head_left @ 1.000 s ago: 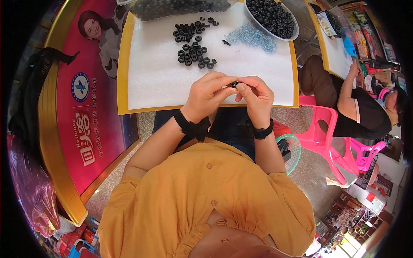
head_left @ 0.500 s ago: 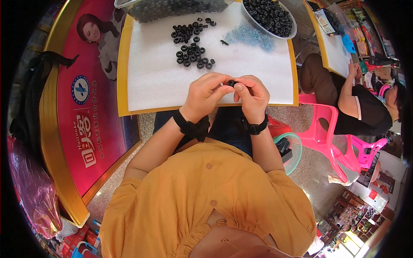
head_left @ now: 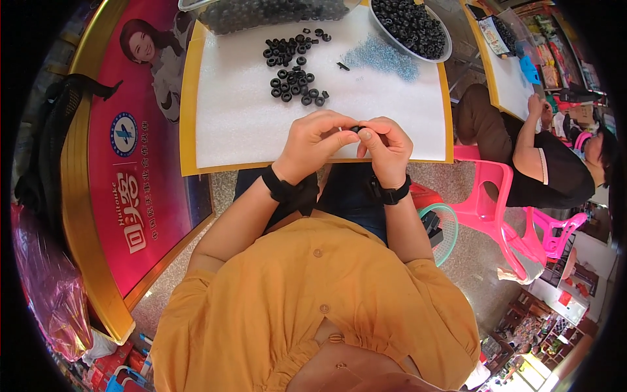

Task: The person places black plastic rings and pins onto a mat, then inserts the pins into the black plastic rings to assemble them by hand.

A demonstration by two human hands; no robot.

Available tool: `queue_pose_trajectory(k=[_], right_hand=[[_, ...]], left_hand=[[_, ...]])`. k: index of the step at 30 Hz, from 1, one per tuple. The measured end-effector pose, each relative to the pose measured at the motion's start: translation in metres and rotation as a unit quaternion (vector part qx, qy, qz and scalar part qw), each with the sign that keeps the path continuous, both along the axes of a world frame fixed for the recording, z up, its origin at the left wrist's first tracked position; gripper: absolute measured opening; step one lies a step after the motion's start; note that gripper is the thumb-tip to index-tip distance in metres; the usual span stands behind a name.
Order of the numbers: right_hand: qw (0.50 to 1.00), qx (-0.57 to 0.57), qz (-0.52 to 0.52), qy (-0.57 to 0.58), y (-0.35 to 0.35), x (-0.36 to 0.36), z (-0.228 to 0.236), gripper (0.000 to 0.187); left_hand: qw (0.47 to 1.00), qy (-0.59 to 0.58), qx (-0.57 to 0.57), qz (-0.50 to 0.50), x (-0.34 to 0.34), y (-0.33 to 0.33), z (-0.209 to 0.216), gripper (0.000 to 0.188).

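Note:
Between the fingertips of my left hand [head_left: 318, 145] and my right hand [head_left: 386, 147] is a small black ring-shaped part [head_left: 356, 129]. Both hands pinch it above the near edge of the white-topped table [head_left: 241, 130], and the fingers partly cover it. Beyond my left hand lies a loose group of black ring-shaped parts [head_left: 292, 83], with smaller black pieces [head_left: 287, 49] among those farther back. A single thin black piece [head_left: 343, 66] rests apart, beside a spread of tiny pale-blue bits [head_left: 382, 57].
A clear tub [head_left: 274, 16] of black parts stands at the table's far edge. Right of it is a white bowl [head_left: 447, 51] heaped with black rings. A pink plastic chair [head_left: 486, 176] and a green mesh basket [head_left: 450, 225] are at my right. Another person [head_left: 542, 157] sits at a second table.
The black ring has turned between my fingertips, its hole now less visible. Both hands stay in nearly the same place; the view has shifted slightly.

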State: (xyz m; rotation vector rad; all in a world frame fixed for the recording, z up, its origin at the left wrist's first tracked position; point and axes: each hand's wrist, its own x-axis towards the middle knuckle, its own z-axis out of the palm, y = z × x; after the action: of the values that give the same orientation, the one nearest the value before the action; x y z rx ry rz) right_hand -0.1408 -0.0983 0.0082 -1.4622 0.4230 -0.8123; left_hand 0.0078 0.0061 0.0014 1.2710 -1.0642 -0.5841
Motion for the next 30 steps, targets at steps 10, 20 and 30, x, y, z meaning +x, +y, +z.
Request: queue_pose_trajectory(k=[10, 20, 30], right_hand=[[0.996, 0.077, -0.021, -0.038, 0.004, -0.001, -0.002, 0.013], [0.948, 0.283, 0.022, -0.143, -0.012, 0.001, -0.010, 0.022], [0.942, 0.281, 0.045, -0.176, -0.009, -0.002, -0.015, 0.020]], left_hand=[[0.999, 0.023, 0.036, -0.031, 0.003, -0.001, 0.003, 0.024], [0.995, 0.091, 0.029, -0.013, 0.002, -0.002, -0.002, 0.027], [0.998, 0.066, 0.012, -0.014, 0.001, 0.000, -0.001, 0.030]])
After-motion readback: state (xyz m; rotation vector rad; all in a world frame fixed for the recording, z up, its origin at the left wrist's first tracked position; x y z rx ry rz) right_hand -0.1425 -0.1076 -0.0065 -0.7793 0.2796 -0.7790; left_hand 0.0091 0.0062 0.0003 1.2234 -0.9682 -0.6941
